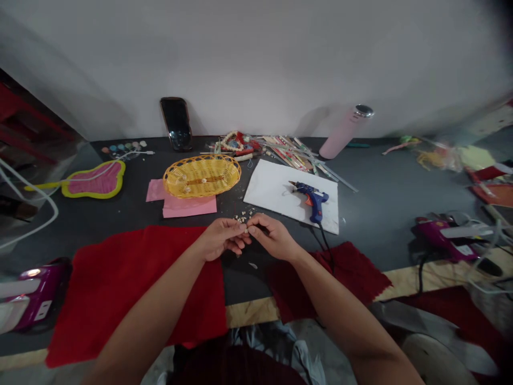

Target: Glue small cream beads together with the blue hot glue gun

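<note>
My left hand (224, 237) and my right hand (271, 235) meet at the fingertips over the dark table (248, 283). Both pinch something tiny between them, too small to name. Just beyond the fingertips lie small pale pieces (242, 218). A yellow oval wicker basket (224, 170) with a few small whitish bits inside stands past my left hand, partly on pink sheets (189, 207). Beyond my right hand, a blue glue gun (315, 201) rests on a white board (272, 184).
Red cloth (148, 278) lies under my left forearm, darker red cloth (350, 270) by my right. A phone (177, 124) leans on the wall. Thin sticks (294, 155), a pink bottle (342, 131) and a pink-yellow fan-like item (96, 181) are behind. Purple devices (451, 238) sit at both sides.
</note>
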`<state>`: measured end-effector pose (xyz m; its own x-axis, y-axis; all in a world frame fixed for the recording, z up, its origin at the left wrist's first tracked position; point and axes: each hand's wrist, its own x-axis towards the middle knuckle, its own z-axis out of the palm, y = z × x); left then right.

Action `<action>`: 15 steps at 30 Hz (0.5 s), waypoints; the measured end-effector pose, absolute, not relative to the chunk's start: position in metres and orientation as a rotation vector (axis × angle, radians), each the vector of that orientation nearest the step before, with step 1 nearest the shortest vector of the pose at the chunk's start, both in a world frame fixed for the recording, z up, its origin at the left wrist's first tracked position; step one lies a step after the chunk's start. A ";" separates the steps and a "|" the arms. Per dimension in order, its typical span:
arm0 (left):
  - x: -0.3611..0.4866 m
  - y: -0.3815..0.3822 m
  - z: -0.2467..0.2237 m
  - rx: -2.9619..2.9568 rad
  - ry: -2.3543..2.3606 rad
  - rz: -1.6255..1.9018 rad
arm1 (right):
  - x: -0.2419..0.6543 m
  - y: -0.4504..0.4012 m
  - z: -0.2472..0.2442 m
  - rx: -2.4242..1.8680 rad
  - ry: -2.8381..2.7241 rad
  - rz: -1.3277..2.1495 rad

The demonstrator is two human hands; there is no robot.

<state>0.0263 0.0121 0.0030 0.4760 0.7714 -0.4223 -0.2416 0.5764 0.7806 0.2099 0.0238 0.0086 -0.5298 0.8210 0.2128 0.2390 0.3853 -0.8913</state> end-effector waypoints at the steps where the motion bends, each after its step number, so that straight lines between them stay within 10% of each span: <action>1: 0.026 0.012 0.003 0.703 0.856 0.685 | 0.210 0.024 0.008 -0.911 -1.983 1.127; 15: 0.023 0.020 0.007 0.557 0.829 0.829 | 0.218 0.036 0.003 -1.167 -1.700 1.099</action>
<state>0.0231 0.0200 0.0071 0.4039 0.8155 -0.4145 -0.4149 0.5671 0.7115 0.2178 0.0364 0.0028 -0.2709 0.9543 0.1266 0.2767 0.2031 -0.9392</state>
